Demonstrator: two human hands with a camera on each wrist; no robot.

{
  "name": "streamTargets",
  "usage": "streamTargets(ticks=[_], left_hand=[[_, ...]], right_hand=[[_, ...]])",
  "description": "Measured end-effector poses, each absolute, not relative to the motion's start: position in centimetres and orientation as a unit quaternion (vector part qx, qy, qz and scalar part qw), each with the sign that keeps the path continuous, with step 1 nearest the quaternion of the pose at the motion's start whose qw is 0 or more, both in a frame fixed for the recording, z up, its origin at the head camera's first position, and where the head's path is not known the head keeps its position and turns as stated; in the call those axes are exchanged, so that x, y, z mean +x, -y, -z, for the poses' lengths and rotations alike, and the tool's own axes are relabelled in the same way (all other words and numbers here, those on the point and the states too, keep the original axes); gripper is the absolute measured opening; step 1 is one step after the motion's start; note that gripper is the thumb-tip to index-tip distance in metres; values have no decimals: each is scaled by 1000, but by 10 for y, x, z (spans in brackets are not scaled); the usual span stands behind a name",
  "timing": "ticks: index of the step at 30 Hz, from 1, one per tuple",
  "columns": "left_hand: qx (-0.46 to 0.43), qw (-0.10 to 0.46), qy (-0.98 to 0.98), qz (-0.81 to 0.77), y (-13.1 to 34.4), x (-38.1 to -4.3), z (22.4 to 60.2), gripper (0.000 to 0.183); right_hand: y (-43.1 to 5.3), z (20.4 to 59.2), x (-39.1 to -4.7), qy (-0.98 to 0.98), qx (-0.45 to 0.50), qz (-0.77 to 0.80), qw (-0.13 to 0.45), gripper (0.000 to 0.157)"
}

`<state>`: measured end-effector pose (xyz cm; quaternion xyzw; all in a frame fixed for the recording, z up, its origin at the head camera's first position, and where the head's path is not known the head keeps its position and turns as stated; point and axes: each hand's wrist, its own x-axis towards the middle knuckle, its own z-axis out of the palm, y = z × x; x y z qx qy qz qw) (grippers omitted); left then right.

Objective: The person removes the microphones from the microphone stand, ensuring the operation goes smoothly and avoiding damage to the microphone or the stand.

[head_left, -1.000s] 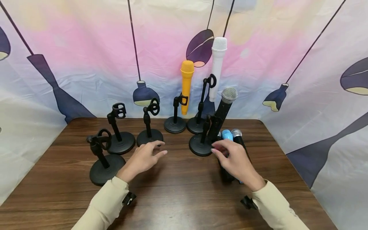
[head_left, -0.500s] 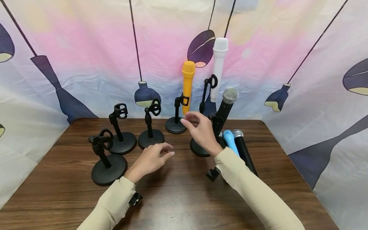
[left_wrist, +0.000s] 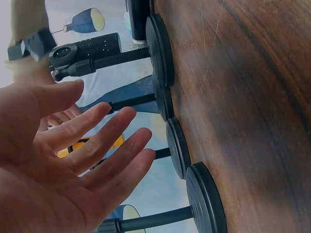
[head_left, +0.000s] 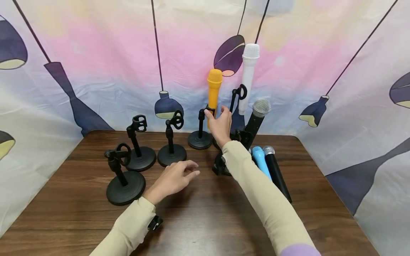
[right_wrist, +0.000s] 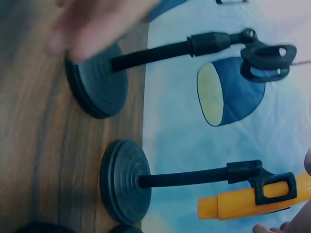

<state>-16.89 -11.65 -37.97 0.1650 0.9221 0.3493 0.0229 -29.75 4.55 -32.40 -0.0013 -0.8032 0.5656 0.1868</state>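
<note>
My right hand [head_left: 221,126] reaches to the yellow microphone [head_left: 214,85], its thumb and fingers spread on either side of the handle. The microphone stands upright in the clip of a black desk stand [head_left: 200,140]; in the right wrist view its lower end [right_wrist: 209,208] pokes out below the clip. Only bits of my right fingers [right_wrist: 272,229] show at that view's edge. My left hand [head_left: 174,177] hovers over the table with nothing in it, palm and loosely bent fingers seen in the left wrist view. Nearest to it is an unfilled stand [head_left: 172,154].
Two more unfilled stands [head_left: 125,188] stand at the left. A white microphone [head_left: 249,71] and a black silver-headed microphone [head_left: 256,119] sit in stands right of the yellow one. A blue microphone [head_left: 261,161] and a black microphone [head_left: 276,174] lie on the table's right [head_left: 307,202].
My right hand has moved left and away from me, from beside the lying microphones to the yellow one. The left hand has barely shifted. The view has turned slightly left.
</note>
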Motion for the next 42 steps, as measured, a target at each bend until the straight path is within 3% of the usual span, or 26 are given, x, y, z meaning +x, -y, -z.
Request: streamTargets(ticks=[12, 22, 42], left_hand=[[164, 32, -922, -350, 108, -166, 381, 22], [171, 34, -919, -354, 107, -165, 382, 21], [168, 25, -922, -349, 115, -173, 382, 28]], right_hand=[[-46, 330, -323, 785, 12, -591, 189, 66], [-56, 340, -333, 809, 82, -543, 208, 35], [-56, 334, -323, 844, 129, -478, 206, 31]])
